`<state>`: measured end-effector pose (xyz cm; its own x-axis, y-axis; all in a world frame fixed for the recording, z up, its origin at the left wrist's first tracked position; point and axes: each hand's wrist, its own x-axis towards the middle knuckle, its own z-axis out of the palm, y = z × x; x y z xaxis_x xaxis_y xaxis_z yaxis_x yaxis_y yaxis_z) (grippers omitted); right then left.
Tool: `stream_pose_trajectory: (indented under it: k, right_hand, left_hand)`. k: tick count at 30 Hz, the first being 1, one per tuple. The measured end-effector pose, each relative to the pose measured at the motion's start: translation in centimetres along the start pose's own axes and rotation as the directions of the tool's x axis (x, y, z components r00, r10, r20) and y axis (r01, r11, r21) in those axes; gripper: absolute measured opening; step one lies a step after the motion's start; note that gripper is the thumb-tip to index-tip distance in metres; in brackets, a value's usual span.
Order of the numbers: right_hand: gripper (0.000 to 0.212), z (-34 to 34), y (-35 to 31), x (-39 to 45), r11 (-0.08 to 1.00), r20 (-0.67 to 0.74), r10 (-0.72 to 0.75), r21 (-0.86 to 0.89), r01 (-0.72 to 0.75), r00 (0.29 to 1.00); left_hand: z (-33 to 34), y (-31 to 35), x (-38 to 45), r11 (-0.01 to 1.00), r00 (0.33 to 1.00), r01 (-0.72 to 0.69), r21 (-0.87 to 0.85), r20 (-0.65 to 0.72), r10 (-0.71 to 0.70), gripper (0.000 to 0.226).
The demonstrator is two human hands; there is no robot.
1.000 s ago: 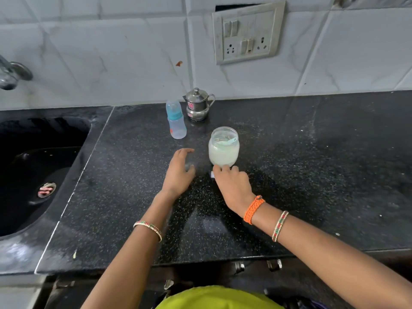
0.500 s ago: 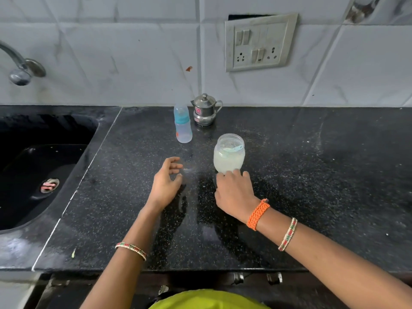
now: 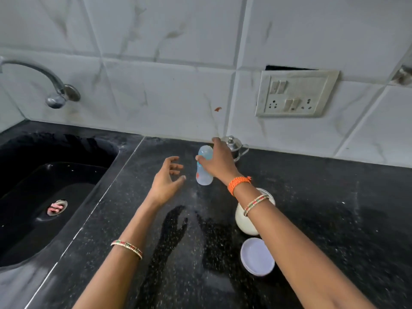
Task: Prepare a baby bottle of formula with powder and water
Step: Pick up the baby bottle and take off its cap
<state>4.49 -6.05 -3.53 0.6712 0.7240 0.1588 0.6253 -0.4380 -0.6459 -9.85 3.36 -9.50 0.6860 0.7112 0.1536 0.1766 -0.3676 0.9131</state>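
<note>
Right hand: my right hand [image 3: 217, 162] reaches to the upper middle of the frame and wraps the baby bottle [image 3: 204, 167], thumb on its left side and fingers curled round the right, near the top.
Left hand: my left hand [image 3: 166, 181] hovers just left of the bottle, apart from it, fingers spread and loosely bent, holding nothing.
Baby bottle: translucent with a blue collar under a clear cap and a small orange mark on its side; it stands roughly upright, a little tilted, its base at the counter [image 3: 334, 219]. Whether the base is touching the counter I cannot tell.
Powder jar: the jar [image 3: 245, 221] of white powder stands right of centre, partly hidden under my right forearm, open at the top.
Lid: the white lid [image 3: 257, 256] lies flat on the counter just below the jar in the frame.
Steel pot: a small lidded steel pot [image 3: 234, 146] sits against the wall tiles, just behind my right hand.
Sink: the black sink [image 3: 26, 197] fills the left of the frame, the tap [image 3: 55, 90] above it at upper left.
Wall: a switch plate [image 3: 294, 94] is at upper right.
</note>
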Motion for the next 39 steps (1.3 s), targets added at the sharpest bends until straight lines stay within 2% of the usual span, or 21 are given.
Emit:
stream_pose_trajectory:
  k: [1,3,7,9,14,16,19,22,25,28,30,35,39]
  right_hand:
    - [0.06,1.1,0.3,1.3,0.998,0.034,0.053,0.029,-0.054,0.998]
    - [0.05,3.0,0.8,2.6,0.985,0.067,0.111,0.126,-0.118,0.992]
    - [0.036,4.8,1.0,2.3,0.962,-0.015,0.114,0.251,-0.107,0.993]
    - [0.034,4.8,0.4,1.3,0.946,-0.061,0.132,0.308,-0.107,0.989]
    - [0.032,4.6,-1.6,-1.9,0.854,-0.17,0.166,0.518,-0.055,0.972]
    - [0.031,4.6,-2.1,-3.3,0.825,-0.145,0.151,0.563,-0.044,0.978]
    - [0.028,4.4,-2.3,-5.1,0.838,-0.047,0.069,0.545,-0.032,0.997]
    - [0.028,3.4,-2.6,-6.6,0.794,0.087,-0.06,0.608,-0.005,0.994]
    - [0.027,2.1,-2.8,-7.6,0.75,0.177,-0.222,0.659,0.052,0.959]
    - [0.027,1.5,-3.1,-8.1,0.669,0.191,-0.286,0.741,0.053,0.939]
    - [0.029,1.3,-3.1,-8.4,0.617,0.212,-0.329,0.786,0.039,0.92]
    - [0.03,0.4,-2.9,-8.7,0.534,0.301,-0.46,0.845,-0.01,0.835]
    - [0.03,-0.3,-2.8,-8.6,0.445,0.321,-0.477,0.891,-0.09,0.818]
  left_hand:
    - [0.2,-0.5,0.9,1.0,1.0,0.018,0.011,0.02,-0.018,0.056]
    - [0.8,-1.5,2.3,0.998,0.998,0.053,0.021,0.043,-0.054,0.06]
    - [2.6,-2.4,3.2,0.999,0.99,0.032,0.042,0.137,-0.038,0.062]
    - [3.3,-2.0,2.8,0.999,0.979,0.046,-0.021,0.2,-0.041,0.057]
    - [4.6,-1.2,0.8,0.977,0.991,0.05,-0.208,0.131,-0.023,0.054]
    - [4.7,-1.3,-0.7,0.967,0.987,0.057,-0.249,0.158,-0.017,0.057]
    - [3.9,-1.4,-2.3,0.964,0.979,0.065,-0.257,0.202,-0.012,0.055]
    - [2.4,-1.2,-3.7,0.963,0.96,0.094,-0.252,0.281,-0.02,0.04]
    - [0.6,-0.7,-4.4,0.977,0.899,0.089,-0.194,0.438,0.005,0.034]
    - [-1.3,0.1,-4.5,0.99,0.853,0.062,-0.129,0.522,0.015,0.033]
    - [-2.3,0.7,-4.5,0.995,0.813,0.048,-0.091,0.582,0.014,0.041]
    - [-3.5,2.2,-4.7,0.992,0.646,0.047,-0.12,0.761,0.061,0.048]
    - [-3.3,3.1,-4.0,0.968,0.518,0.147,-0.205,0.849,0.101,0.046]
